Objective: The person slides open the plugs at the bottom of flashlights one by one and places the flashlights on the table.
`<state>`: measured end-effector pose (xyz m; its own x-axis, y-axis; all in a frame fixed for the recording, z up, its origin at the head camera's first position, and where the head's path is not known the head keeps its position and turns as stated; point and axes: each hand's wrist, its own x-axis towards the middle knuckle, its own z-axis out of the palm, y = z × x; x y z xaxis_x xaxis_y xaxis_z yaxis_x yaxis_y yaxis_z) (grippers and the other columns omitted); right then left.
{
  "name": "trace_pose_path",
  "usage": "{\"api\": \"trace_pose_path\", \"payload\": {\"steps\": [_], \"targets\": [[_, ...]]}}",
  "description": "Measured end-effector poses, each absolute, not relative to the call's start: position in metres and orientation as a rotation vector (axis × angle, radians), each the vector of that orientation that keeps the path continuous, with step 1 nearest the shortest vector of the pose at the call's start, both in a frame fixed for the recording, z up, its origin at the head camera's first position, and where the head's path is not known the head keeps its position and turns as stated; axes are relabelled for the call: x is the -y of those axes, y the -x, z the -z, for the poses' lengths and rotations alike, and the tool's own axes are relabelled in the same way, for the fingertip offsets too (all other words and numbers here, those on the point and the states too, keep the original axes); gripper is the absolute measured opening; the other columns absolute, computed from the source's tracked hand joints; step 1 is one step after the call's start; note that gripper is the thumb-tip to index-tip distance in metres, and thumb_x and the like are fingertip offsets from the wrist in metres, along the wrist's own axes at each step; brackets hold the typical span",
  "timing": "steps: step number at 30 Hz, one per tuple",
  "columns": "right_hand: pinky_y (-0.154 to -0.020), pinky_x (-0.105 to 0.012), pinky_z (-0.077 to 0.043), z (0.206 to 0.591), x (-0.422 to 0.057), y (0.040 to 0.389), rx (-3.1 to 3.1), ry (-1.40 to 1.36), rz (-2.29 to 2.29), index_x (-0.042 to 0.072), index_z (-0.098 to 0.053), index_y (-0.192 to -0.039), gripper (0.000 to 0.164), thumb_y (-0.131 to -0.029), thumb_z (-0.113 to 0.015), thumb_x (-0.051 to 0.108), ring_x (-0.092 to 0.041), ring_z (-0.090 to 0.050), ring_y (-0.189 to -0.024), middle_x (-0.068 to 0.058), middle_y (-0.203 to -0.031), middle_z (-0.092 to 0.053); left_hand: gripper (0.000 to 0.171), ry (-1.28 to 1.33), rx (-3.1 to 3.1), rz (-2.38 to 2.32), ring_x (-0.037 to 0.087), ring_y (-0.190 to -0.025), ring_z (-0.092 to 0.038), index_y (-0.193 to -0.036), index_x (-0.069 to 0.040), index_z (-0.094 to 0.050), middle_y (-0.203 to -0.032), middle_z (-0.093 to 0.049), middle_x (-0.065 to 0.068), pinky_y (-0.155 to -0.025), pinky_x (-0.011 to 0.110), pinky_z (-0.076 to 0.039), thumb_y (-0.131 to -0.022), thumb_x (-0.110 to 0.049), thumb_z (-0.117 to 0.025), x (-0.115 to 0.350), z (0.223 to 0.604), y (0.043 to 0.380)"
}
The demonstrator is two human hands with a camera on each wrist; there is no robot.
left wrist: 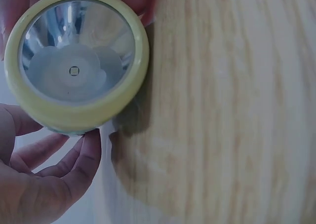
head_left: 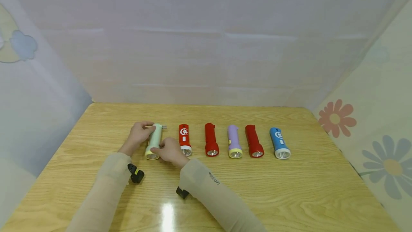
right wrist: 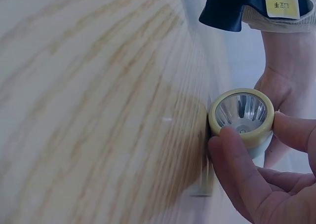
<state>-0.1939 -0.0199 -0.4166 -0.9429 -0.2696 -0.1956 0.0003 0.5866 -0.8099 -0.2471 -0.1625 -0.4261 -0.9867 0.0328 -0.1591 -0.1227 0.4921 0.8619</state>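
A pale green flashlight [head_left: 156, 137] with a yellow head lies at the left end of a row on the table, metal plug prongs sticking out sideways from its tail. My left hand [head_left: 140, 133] holds it near the tail, thumb and fingers on its sides. At the head end, my right hand [head_left: 172, 151] grips it between thumb and fingers. The left wrist view looks straight into the lens, ringed by the yellow rim [left wrist: 140, 61]. In the right wrist view, fingertips [right wrist: 232, 140] press right at the rim.
To the right lie a red flashlight with a white rim [head_left: 184, 139], a plain red one [head_left: 210, 139], a purple one [head_left: 233, 139], another plain red one [head_left: 253, 139] and a blue one [head_left: 278, 140]. The wooden table [head_left: 289, 192] meets a pale cloth backdrop [head_left: 206, 63] behind.
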Motion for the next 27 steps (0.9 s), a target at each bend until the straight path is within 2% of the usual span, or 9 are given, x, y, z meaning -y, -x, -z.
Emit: {"api": "trace_pose_path", "payload": {"steps": [19,27], "targets": [[-0.039,-0.02,-0.039,0.4177,0.0194,0.1938,-2.468,0.213,1.345,0.004,-0.064,-0.066,0.026,-0.086,-0.065,0.022,-0.018,-0.059,-0.047,-0.01,-0.057,-0.061,0.041,0.093,-2.562,-1.518,0.026,-0.091,-0.055,-0.127,0.009,-0.045,-0.111,-0.052,0.026,-0.069,0.026,-0.049,-0.095,-0.015,-0.046,0.1622,0.4255,0.2438],[-0.043,-0.023,-0.044,0.4186,0.0174,0.1937,-2.478,0.225,1.33,0.001,-0.067,-0.082,0.023,-0.087,-0.063,0.023,-0.016,-0.059,-0.048,-0.004,-0.06,-0.061,0.043,0.073,-2.537,-1.529,0.035,-0.103,-0.052,-0.13,0.008,-0.042,-0.119,-0.047,0.028,-0.077,0.034,-0.049,-0.095,-0.016,-0.044,0.1646,0.4269,0.2432]]}}
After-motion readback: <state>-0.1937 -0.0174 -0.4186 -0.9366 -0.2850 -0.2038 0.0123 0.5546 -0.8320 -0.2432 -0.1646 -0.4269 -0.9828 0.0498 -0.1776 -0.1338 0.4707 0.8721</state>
